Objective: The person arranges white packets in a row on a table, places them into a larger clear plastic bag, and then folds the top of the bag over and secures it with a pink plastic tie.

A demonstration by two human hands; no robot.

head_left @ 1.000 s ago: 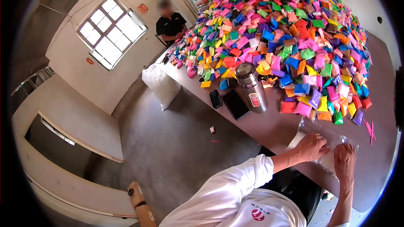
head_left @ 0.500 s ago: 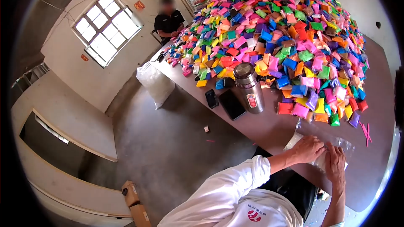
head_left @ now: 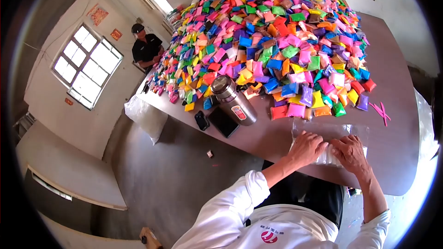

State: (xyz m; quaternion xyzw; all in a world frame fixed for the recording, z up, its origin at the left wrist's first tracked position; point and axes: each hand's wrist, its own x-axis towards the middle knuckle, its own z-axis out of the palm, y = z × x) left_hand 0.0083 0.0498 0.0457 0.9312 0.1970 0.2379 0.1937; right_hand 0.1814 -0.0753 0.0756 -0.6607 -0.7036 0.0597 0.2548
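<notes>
A clear plastic bag (head_left: 332,130) lies at the near edge of the table, with something white (head_left: 326,157) showing in its lower part. My left hand (head_left: 308,148) is on the bag's left side, fingers curled onto the plastic. On the right side my right hand (head_left: 349,152) grips it with bent fingers, the thumb toward the left hand. Both thumbs are close together over the white part. What the fingertips pinch is partly hidden. Just beyond the bag rises a large heap of small coloured packets (head_left: 295,50).
Left of the bag stand a steel flask (head_left: 240,108), a black phone (head_left: 223,122) and a small black device (head_left: 201,120) on the table (head_left: 392,83). Pink strips (head_left: 382,113) lie at right. A white sack (head_left: 146,116) is on the floor; another person (head_left: 146,48) is beyond the heap.
The view has swung, shifting the scene leftward. My hands have come a little apart, and the bag now lies flatter and straighter beneath them.
</notes>
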